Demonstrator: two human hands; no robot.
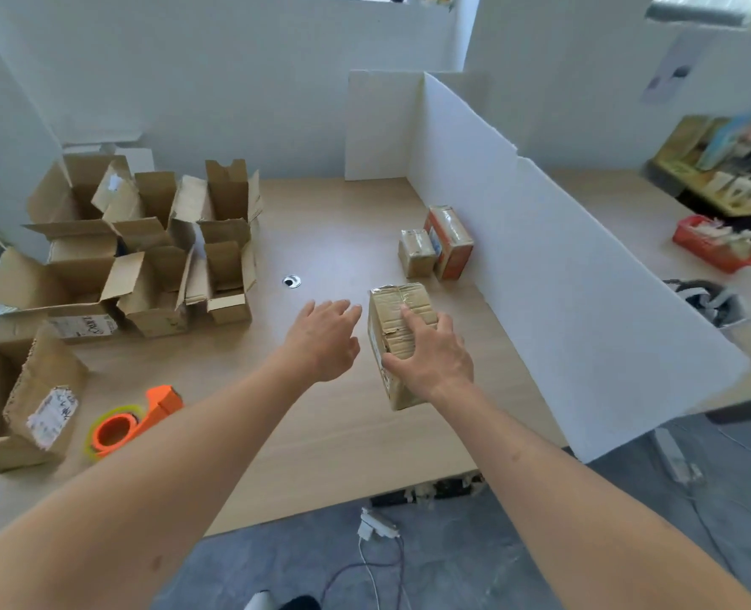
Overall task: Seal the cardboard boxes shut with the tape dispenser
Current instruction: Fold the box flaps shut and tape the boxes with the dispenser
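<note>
A small taped cardboard box [398, 310] lies on the wooden table [321, 433] right of centre. My right hand [431, 352] holds it from above, thumb against its left side and fingers over the top. My left hand [323, 339] hovers just left of the box, fingers straight and holding nothing. The orange tape dispenser [132, 422] lies on the table at the near left, apart from both hands. Several open, empty cardboard boxes [154, 253] crowd the far left. Another open box [26, 402] lies on its side at the left edge.
Two small sealed boxes [437, 246] stand against a white foam partition [563, 275] that walls off the table's right side. A cable hole [291, 281] sits mid-table. Beyond the partition are a red basket [717, 246] and clutter. Cables lie on the floor below.
</note>
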